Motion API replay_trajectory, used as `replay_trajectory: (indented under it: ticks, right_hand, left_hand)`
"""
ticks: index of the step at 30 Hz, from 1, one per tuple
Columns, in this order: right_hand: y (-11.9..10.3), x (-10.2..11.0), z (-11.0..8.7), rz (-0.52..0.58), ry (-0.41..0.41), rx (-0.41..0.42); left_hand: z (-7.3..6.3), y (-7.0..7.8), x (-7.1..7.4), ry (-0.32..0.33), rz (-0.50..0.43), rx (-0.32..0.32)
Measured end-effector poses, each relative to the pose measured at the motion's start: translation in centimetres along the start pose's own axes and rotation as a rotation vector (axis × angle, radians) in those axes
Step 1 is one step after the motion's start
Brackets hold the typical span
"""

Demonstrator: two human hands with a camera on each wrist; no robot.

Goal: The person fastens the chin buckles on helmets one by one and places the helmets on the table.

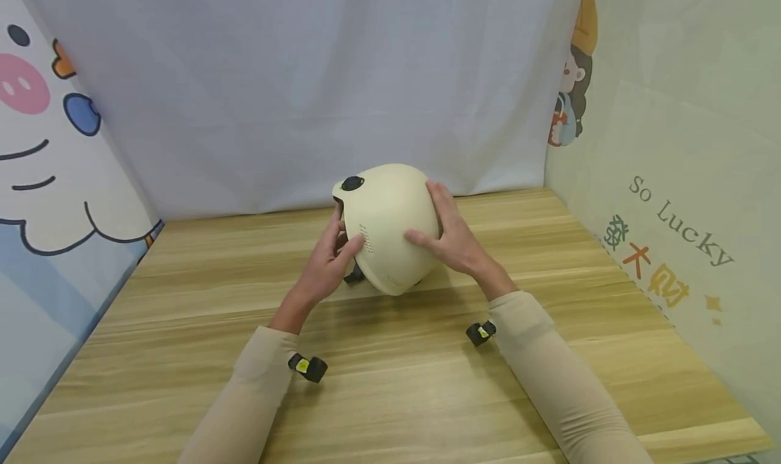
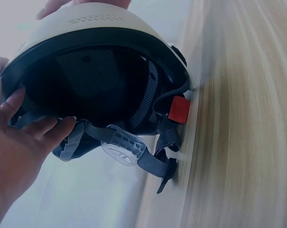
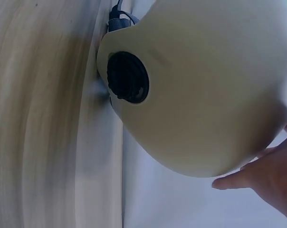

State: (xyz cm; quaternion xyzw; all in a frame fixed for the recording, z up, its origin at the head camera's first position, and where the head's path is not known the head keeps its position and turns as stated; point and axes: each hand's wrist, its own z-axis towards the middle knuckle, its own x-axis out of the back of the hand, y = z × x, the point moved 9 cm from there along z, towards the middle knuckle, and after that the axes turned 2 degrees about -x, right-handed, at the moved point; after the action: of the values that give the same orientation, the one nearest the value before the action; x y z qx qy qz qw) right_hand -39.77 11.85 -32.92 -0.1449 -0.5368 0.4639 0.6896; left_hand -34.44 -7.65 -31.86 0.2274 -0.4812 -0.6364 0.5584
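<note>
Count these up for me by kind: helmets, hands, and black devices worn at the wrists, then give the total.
Helmets: 1, a cream helmet
Hands: 2, left hand and right hand
Devices: 2, left device and right device
Total: 5

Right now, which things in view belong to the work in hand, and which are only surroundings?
Work:
- cream helmet
- its strap and red buckle
- left hand, gripping the rim
- right hand, at the shell

Surroundings:
- table
- pale curtain
- printed wall
- wrist camera
</note>
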Motion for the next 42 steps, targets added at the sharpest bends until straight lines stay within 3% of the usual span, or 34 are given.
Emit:
replay_trajectory:
  ticks: [6,16,24,29,36,42]
  right_hand:
    - [-0.9,-0.1,-0.1,-0.019,-0.005,0.053]
    - [-1.4,0.3,0.1,0.004,0.042,0.039]
    - [-2.0,0.6,1.0,-0.088,0.028,0.027]
    - [-2.9,1.2,1.7,-0.142,0.034,0.044]
    - [-3.4,1.2,2.7,-0.187,0.002,0.04]
    - [-4.8,1.5,4.0,-0.232,-0.032,0.049]
  left_hand:
    - [-0.1,0.0,0.0,-0.004,-0.002,-0.001]
    - [-0.1,-0.3,-0.5,-0.02,0.024,0.017]
    - [0.7,-2.8,-0.4,-0.022,0.033,-0.008]
    - [0.8,-2.5,-0.7,-0.019,0.009,-0.023]
    - [0.3,-0.1,-1.1,-0.044,-0.002,-0.017]
    - [0.5,-1.8,-1.0,-0.039,-0.009,-0.022]
